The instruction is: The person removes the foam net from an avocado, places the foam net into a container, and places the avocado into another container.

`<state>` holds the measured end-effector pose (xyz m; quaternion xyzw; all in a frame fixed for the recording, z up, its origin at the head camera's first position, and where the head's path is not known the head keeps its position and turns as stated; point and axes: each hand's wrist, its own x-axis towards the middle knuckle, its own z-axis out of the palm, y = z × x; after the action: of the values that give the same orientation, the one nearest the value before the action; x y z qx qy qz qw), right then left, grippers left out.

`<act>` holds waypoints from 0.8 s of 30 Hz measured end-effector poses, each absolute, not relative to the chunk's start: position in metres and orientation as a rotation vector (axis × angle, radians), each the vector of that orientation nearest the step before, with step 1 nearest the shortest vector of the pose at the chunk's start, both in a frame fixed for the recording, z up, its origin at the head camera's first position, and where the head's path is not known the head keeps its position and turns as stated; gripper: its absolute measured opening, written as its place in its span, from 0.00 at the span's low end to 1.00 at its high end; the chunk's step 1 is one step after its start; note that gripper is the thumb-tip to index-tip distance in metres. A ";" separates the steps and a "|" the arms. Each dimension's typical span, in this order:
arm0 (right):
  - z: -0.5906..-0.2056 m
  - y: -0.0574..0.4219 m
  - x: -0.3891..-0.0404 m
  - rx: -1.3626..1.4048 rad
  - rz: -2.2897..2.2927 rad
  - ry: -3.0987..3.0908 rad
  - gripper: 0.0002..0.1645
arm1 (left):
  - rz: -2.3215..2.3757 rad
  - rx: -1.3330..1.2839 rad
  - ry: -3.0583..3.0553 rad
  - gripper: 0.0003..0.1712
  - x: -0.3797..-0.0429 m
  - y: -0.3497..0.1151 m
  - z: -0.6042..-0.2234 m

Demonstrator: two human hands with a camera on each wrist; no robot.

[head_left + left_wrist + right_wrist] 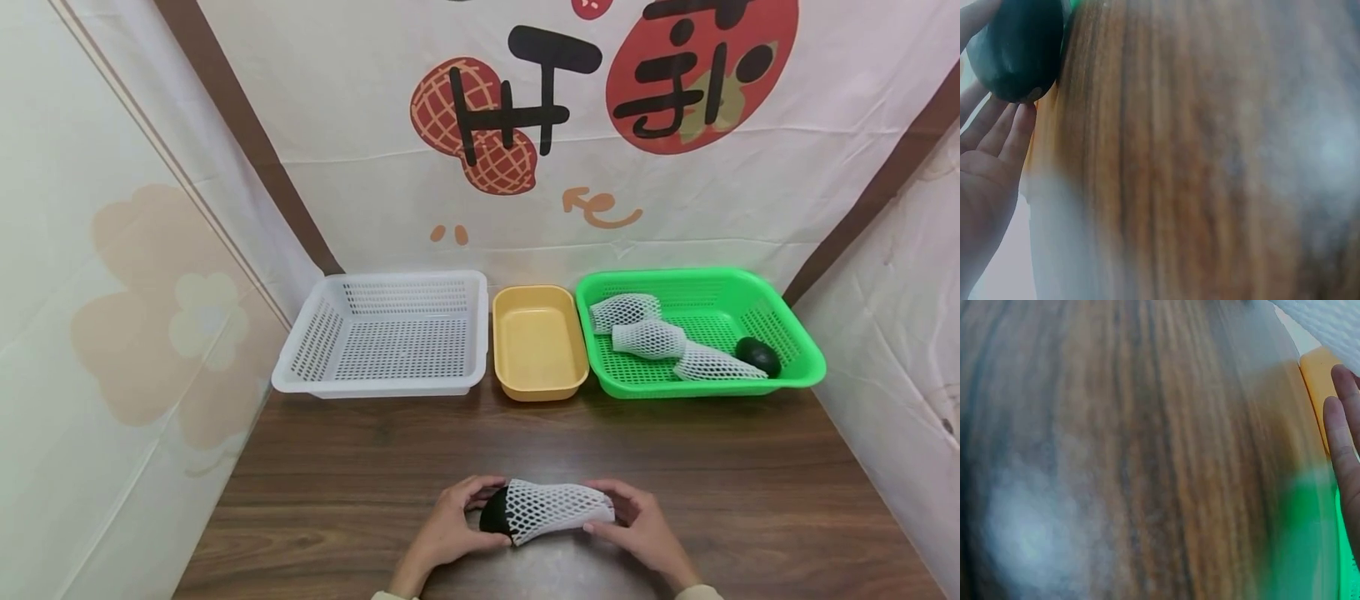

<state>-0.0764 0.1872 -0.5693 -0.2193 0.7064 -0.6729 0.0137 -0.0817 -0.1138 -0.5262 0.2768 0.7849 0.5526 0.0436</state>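
A dark green, smooth, avocado-like fruit [495, 512] lies partly inside a white foam net sleeve [555, 507] near the table's front. The left hand [459, 523] holds the fruit's bare end, thumb on the near side and fingers on the far side. In the left wrist view, the fruit [1019, 47] shows its rounded tip against the fingers. The right hand [637, 527] grips the sleeve's other end between thumb and fingers. Only part of the sleeve [1329, 325] appears in the right wrist view, above the right hand's fingertips [1335, 412].
At the back of the wooden table [360, 450] stand a white basket [480, 333], a yellow tray [540, 392] and a green basket [810, 367]. Several white foam sleeves [648, 339] and a dark fruit [757, 357] lie in the green one. Printed cloth hangs behind.
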 end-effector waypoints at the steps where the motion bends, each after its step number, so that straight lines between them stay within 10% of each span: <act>1: -0.569 0.187 -0.076 -0.685 -2.102 2.219 0.27 | 1.688 0.841 2.399 0.36 -0.081 -0.113 -0.523; 11: -0.546 0.184 -0.069 -0.595 -2.096 2.281 0.10 | 1.640 0.787 2.458 0.34 -0.080 -0.108 -0.521; 24: -0.546 0.189 -0.069 -0.623 -2.139 2.272 0.12 | 1.638 0.751 2.499 0.31 -0.078 -0.109 -0.521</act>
<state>-0.0686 0.1886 -0.5460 -0.1957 0.7138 -0.6722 -0.0202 -0.0781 -0.1095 -0.5212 0.2436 0.8107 0.5315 0.0301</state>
